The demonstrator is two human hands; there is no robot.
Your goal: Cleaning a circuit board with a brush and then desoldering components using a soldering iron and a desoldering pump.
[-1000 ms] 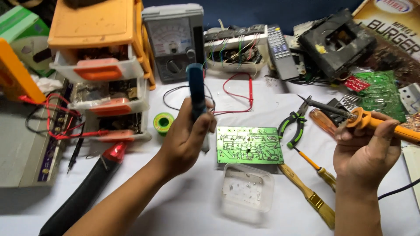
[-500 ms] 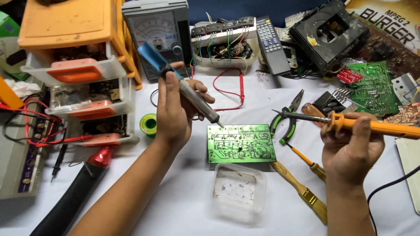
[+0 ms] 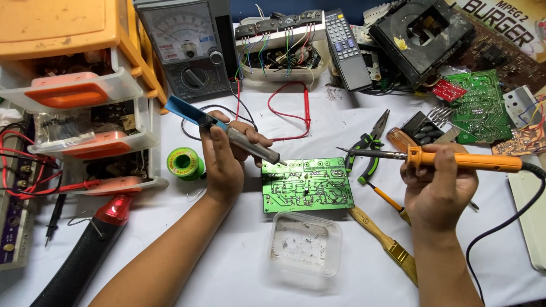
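On white bench (image 3: 239, 267): circuit board (image 3: 307, 185), cluttered electronics workspace

This is an electronics repair bench, a small workshop or hobby corner. A white-covered table (image 3: 318, 122) is crowded with an analog multimeter (image 3: 185, 48) and its red lead (image 3: 296, 111), bare green circuit boards (image 3: 307, 185) (image 3: 483, 105), pliers (image 3: 369, 148), screwdrivers (image 3: 389, 199), a solder spool (image 3: 185, 163) and an opened black player chassis (image 3: 424, 34). An orange drawer unit (image 3: 74, 91) of small parts stands at the left, and an orange-handled soldering iron (image 3: 455, 159) with its cord is in use.
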